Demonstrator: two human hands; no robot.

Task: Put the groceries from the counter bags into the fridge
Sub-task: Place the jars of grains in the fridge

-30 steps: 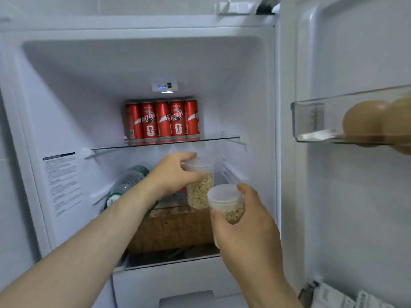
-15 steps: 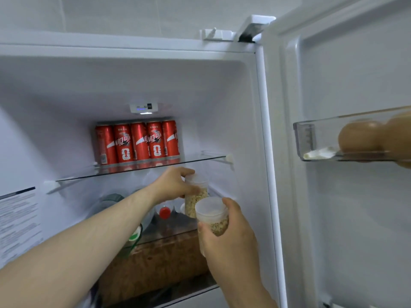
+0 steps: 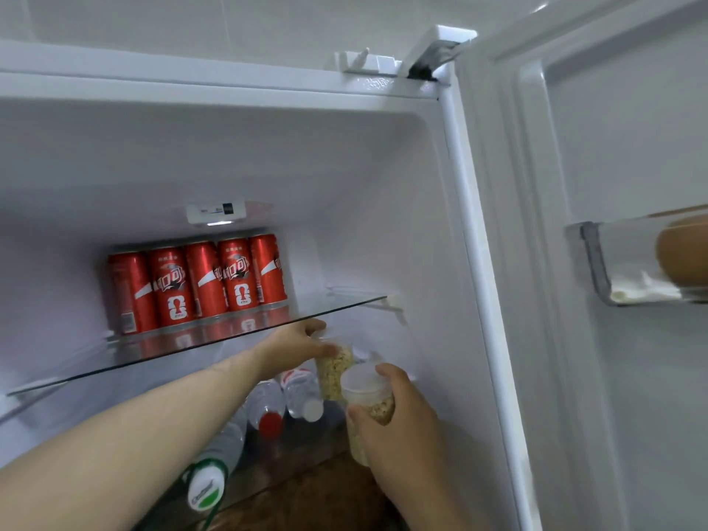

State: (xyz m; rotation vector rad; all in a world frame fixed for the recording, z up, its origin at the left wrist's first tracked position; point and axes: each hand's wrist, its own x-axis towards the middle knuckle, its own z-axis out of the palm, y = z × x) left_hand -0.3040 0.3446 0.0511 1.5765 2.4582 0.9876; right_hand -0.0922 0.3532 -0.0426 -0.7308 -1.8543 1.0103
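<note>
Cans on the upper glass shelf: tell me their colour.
The cans are red with white markings; the head view shows them.

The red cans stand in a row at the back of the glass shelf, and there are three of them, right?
Not quite. The head view shows five red cans, not three. The rest is right: they stand in a row at the back of the glass shelf.

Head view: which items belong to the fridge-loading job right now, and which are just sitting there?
In the job: left hand holding the far grain jar; right hand holding the near grain jar.
Just there: red cans on the glass shelf; water bottles lying below; egg in the door bin.
</note>
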